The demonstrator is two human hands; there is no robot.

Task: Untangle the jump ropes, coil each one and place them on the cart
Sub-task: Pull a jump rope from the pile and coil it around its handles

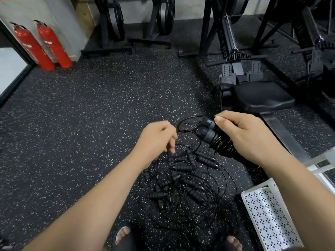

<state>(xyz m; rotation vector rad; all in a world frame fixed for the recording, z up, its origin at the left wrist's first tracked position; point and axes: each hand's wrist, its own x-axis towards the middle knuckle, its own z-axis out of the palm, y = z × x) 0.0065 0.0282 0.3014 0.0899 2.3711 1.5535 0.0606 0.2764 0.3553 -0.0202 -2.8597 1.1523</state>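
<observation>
Head view: the right hand [250, 136] clenches a pair of black handles [206, 129] side by side, with that rope's cable [223, 145] wound in tight turns round them just under the thumb. From the handle tips a loose loop runs away from this grip to the left hand [157, 136], whose curled fingers seem to pinch the thin cable, though blur hides the contact. Coiling of one rope looks nearly done. The tangle of jump ropes [183, 185] lies on the floor [90, 115] beneath both grips; the perforated cart [268, 211] stands under the right forearm. Next, I judge, the last slack needs winding on and securing.
</observation>
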